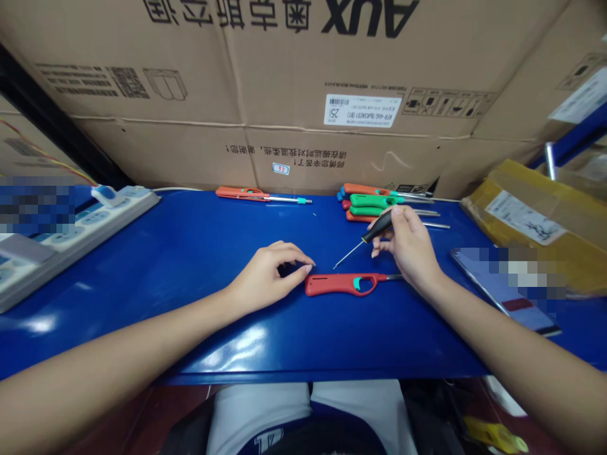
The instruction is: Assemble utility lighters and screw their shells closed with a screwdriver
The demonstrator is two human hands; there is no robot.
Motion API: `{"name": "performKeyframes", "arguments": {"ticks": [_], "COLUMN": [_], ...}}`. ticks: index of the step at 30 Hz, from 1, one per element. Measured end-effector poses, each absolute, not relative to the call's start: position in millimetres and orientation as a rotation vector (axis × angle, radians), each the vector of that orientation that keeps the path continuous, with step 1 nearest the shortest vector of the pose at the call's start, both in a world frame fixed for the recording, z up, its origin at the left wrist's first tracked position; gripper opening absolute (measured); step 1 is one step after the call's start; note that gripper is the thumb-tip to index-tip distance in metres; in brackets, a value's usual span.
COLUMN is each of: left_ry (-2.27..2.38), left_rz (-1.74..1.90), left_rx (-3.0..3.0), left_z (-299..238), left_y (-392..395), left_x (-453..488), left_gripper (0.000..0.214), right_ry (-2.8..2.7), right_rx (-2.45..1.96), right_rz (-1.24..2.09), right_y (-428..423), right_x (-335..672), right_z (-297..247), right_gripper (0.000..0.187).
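A red long-nosed lighter [339,284] with a teal trigger lies flat on the blue table [199,253], right in front of me. My left hand [271,273] rests on the table at the lighter's left end, fingers curled, thumb and forefinger pinched at its tip. My right hand [408,246] grips a small screwdriver [367,239] by its black handle, the thin shaft pointing down-left toward the lighter's body. The lighter's metal nose runs under my right hand.
A pile of red and green lighters [379,203] lies behind my right hand; one more red lighter [258,194] sits at the back centre. A white power strip [90,218] is at left, a phone [502,287] and a taped parcel [535,221] at right, cardboard boxes [303,88] behind.
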State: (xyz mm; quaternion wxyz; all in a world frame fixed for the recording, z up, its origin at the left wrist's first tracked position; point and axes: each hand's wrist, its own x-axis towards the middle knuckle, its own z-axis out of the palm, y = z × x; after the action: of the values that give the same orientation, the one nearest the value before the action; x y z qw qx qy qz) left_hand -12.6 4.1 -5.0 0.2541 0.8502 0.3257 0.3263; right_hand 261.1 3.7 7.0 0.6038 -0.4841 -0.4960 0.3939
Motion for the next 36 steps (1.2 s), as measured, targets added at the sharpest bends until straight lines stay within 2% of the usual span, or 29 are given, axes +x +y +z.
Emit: {"name": "performKeyframes", "arguments": {"ticks": [12, 24, 30, 36], "left_ry": [0.895, 0.968, 0.982, 0.999], "left_rz": [0.966, 0.907, 0.844, 0.874], "left_rx": [2.173, 1.937, 1.883, 1.841], "left_z": [-3, -4, 0, 0], "left_y": [1, 0, -1, 0], "left_x": [-10, -7, -5, -7], "left_gripper": [0.02, 0.015, 0.018, 0.018], "right_ry": [-1.018, -1.081, -1.104, -1.078], "right_rx": [-0.956, -0.866, -0.883, -0.888], "right_rz": [1.142, 1.216, 1.269, 1.185], "right_y": [-2, -10, -11, -9], "right_x": [257, 249, 247, 250], "right_z": [14, 14, 13, 13], "right_gripper": [0.042, 0.036, 0.041, 0.036]}}
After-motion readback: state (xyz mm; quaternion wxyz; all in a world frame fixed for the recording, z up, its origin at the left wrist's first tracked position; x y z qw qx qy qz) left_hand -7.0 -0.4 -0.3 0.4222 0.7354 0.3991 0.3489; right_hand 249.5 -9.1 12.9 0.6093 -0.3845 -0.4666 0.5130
